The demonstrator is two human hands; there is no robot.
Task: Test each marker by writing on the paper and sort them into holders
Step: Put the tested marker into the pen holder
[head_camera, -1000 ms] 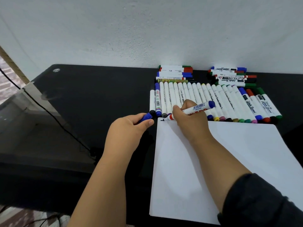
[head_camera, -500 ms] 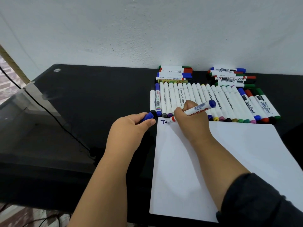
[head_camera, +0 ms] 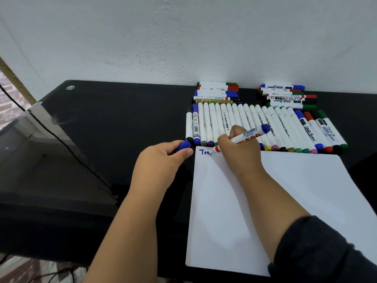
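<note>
My right hand [head_camera: 241,154] grips a white marker with a blue end [head_camera: 247,134], its tip on the top left corner of the white paper [head_camera: 285,201]. Blue letters [head_camera: 204,152] stand there on the sheet. My left hand [head_camera: 161,162] rests on the black table just left of the paper and holds the marker's blue cap [head_camera: 183,146] between thumb and fingers. A long row of white markers with coloured ends [head_camera: 275,125] lies side by side just beyond the paper.
Two small stacks of markers [head_camera: 216,91] [head_camera: 285,94] lie against the white wall behind the row. The black table [head_camera: 114,119] stretches to the left, with a cable [head_camera: 61,139] beyond its left edge. No holders are in sight.
My right hand has written more blue letters, moving the marker tip slightly rightward along the paper's top edge. My left hand has stayed in place with the cap.
</note>
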